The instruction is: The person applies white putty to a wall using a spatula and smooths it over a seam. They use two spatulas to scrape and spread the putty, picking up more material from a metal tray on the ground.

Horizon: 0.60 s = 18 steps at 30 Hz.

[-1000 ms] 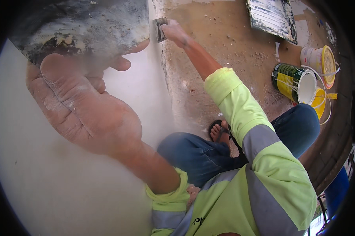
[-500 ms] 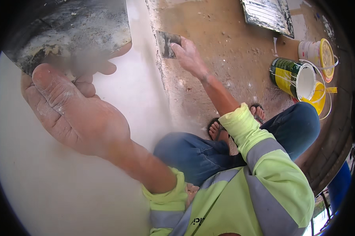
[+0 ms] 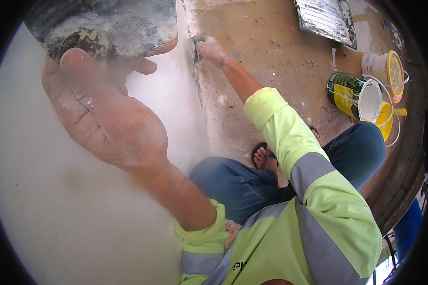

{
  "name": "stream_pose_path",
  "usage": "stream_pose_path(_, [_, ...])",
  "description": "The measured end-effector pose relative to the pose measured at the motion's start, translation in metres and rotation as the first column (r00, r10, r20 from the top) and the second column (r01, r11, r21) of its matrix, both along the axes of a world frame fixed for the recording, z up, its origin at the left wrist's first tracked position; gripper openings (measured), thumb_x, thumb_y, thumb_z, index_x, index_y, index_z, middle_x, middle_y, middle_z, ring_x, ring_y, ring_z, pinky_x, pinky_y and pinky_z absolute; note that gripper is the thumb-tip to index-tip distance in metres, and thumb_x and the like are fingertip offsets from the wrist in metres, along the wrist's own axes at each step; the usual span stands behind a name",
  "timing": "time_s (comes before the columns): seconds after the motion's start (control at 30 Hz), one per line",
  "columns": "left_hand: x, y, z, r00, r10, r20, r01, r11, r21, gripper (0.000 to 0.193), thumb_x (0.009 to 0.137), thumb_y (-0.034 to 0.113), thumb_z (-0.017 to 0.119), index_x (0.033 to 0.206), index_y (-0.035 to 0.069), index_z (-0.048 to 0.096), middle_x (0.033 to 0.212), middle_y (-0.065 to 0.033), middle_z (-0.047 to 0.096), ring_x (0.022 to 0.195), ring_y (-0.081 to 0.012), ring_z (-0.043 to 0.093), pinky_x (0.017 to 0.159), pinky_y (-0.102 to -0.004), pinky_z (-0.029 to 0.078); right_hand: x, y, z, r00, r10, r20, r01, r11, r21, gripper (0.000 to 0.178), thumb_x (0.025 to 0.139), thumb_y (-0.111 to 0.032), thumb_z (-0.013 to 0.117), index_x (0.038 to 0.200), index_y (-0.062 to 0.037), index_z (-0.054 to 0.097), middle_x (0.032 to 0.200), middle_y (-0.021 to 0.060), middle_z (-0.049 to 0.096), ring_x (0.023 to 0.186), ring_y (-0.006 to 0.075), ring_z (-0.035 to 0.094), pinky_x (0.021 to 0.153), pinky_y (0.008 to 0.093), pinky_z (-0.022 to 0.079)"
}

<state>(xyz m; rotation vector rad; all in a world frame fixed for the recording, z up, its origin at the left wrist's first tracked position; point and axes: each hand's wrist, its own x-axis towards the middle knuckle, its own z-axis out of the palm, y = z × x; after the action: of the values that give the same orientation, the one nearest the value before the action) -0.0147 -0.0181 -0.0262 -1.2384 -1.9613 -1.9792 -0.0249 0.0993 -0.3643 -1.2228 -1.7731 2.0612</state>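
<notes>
Grip, left hand (image 3: pixel 105 123): fingers curled under a wide smeared board (image 3: pixel 105 26) at eleven o'clock, thumb along its near edge.
Grip, right hand (image 3: pixel 213 50): closed on a small scraper (image 3: pixel 197 47) at twelve o'clock, blade against the white wall (image 3: pixel 57 213) edge.
Nearby: open paint can (image 3: pixel 354 95) at two o'clock on the dusty floor (image 3: pixel 271 42).

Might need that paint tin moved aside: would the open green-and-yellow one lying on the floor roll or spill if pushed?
The paint tin lies on its side, so it would probably roll. Its open mouth shows white inside; some could spill. Its wire handle looks loose and may swing.
</notes>
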Motion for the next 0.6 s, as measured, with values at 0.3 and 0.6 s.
stream_pose_path(0.3, [0.0, 0.0, 0.018, 0.978, 0.208, -0.031, -0.21, 0.959, -0.189, 0.037, 0.104, 0.028, 0.042, 0.115, -0.007, 0.045, 0.089, -0.0217, 0.065, 0.071, -0.0291, 0.069, 0.065, -0.03, 0.053, 0.056, -0.054, 0.155, 0.952, 0.071, -0.297, -0.034, 0.991, 0.129, 0.031, 0.093, -0.01, 0.047, 0.116, 0.0041, 0.06, 0.097, 0.0104, 0.065, 0.09, 0.0188, 0.061, 0.083, 0.0314, 0.049])
stream_pose_path(0.6, [0.016, 0.001, 0.02, 0.92, 0.39, -0.026, -0.388, 0.902, -0.189, 0.038, 0.104, 0.029, 0.04, 0.112, -0.007, 0.045, 0.085, -0.0274, 0.067, 0.069, -0.0268, 0.068, 0.066, -0.0284, 0.053, 0.108, -0.061, 0.121, 0.877, 0.026, -0.48, 0.1, 0.967, 0.234, 0.044, 0.088, 0.01, 0.04, 0.123, -0.0065, 0.062, 0.121, 0.0152, 0.063, 0.115, 0.0294, 0.058, 0.106, 0.0363, 0.042])
